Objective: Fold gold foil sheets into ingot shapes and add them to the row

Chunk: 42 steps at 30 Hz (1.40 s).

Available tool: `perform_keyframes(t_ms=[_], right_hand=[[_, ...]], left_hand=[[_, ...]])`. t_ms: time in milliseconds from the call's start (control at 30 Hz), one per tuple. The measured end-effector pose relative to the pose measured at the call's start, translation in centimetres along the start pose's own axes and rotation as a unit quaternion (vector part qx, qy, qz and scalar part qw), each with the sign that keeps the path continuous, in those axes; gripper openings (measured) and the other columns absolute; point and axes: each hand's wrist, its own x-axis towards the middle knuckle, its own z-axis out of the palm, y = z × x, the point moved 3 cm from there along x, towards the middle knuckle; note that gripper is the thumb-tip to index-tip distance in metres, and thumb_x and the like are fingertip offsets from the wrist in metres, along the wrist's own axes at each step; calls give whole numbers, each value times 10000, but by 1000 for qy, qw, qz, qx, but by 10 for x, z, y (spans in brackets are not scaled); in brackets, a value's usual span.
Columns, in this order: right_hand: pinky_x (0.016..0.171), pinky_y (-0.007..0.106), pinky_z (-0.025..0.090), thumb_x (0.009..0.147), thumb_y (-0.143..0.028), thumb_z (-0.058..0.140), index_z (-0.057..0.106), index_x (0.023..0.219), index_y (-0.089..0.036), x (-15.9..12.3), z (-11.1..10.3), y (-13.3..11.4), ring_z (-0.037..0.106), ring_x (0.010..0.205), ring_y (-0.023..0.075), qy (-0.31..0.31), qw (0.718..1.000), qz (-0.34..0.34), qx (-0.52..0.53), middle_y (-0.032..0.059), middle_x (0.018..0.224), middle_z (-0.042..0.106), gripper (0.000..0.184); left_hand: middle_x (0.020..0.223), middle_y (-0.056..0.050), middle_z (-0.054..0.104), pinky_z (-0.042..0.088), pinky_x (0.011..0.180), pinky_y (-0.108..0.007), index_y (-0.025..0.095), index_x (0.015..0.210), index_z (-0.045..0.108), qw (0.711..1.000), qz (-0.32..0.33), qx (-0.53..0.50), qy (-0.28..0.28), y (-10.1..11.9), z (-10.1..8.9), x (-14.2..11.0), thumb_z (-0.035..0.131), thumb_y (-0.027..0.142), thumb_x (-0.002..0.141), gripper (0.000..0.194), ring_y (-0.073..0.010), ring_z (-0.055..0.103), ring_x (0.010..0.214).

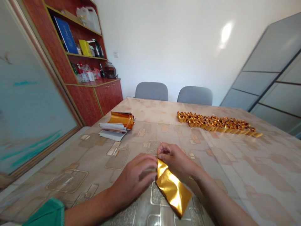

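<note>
A folded strip of shiny gold foil paper (175, 190) slants over the table in front of me, with creases near its upper end. My right hand (172, 157) pinches that far end between thumb and fingers. Along the strip's left edge is my left hand (138, 174), its fingers bent and a gap showing between thumb and forefinger. Its fingertips come right up to the foil, and whether they press on it is hard to see.
Folded gold foil pieces (216, 122) lie in long rows at the back right. A stack of loose foil sheets (121, 122), partly curled, rests at the back left. A patterned clear cover lies over the table (94, 166). Two grey chairs (151, 91) stand behind it.
</note>
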Motion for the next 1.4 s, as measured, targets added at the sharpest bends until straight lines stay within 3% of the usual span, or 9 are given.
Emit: perform_keyframes(t_ms=[67,167,367,500,567,700,967,1167,1400], right_hand=[[583,229,367,816,-193,567,533,770,-183,0,-2,0,472,610,110,15,1000,-10,23,-50,665,519,58],[596,238,370,834,-271,582,528,779,-189,0,-4,-2,473,638,117,41,998,-26,48,-35,701,528,113],[577,239,343,844,-339,602,501,826,-207,1,-6,-1,431,627,117,104,991,-34,73,-55,695,458,167],[580,244,363,894,-431,581,527,1045,-206,0,-4,0,459,619,120,94,992,-14,84,-61,694,482,276],[596,250,385,865,-508,631,544,1085,-198,-1,-2,1,500,642,127,56,992,14,114,-45,715,539,389],[606,250,413,664,-572,812,574,912,-187,1,2,4,538,653,126,21,981,38,189,-19,752,596,516],[536,240,363,747,-522,767,559,1120,-209,0,-10,8,482,560,110,66,979,37,187,-64,655,530,530],[792,349,490,793,-381,738,471,1317,-244,-17,-11,-2,618,937,213,31,991,30,124,65,1077,655,603],[669,298,482,860,-401,668,601,1144,-237,-40,-24,-11,615,751,169,57,987,19,149,34,889,675,335]], left_hand=[[914,-27,669,516,765,-298,189,946,565,985,-137,-83,65,-12,2,10,620,205,852,110,-174,642,847],[777,23,628,473,636,-237,190,912,514,958,-200,-201,44,-21,16,24,675,171,754,226,-141,614,700],[669,40,557,390,601,-214,171,725,544,961,-174,-214,30,-18,27,28,637,137,734,100,-115,524,638],[688,22,584,397,616,-228,156,733,600,947,-195,-253,27,-23,25,25,637,150,727,38,-121,525,647],[708,13,597,416,642,-243,152,764,613,939,-205,-272,54,-29,23,25,650,195,735,64,-132,540,672],[725,-1,612,431,659,-255,138,798,634,926,-217,-301,76,-37,19,27,676,241,721,135,-135,546,683],[727,15,626,429,612,-228,142,879,643,889,-240,-383,80,-36,12,31,740,208,666,243,-111,553,640],[784,-4,666,445,642,-222,135,907,666,869,-267,-376,177,-45,-2,30,784,221,643,301,-114,576,690],[803,-14,683,445,637,-217,143,961,698,844,-277,-427,171,-44,-1,32,821,252,642,359,-111,579,690]])
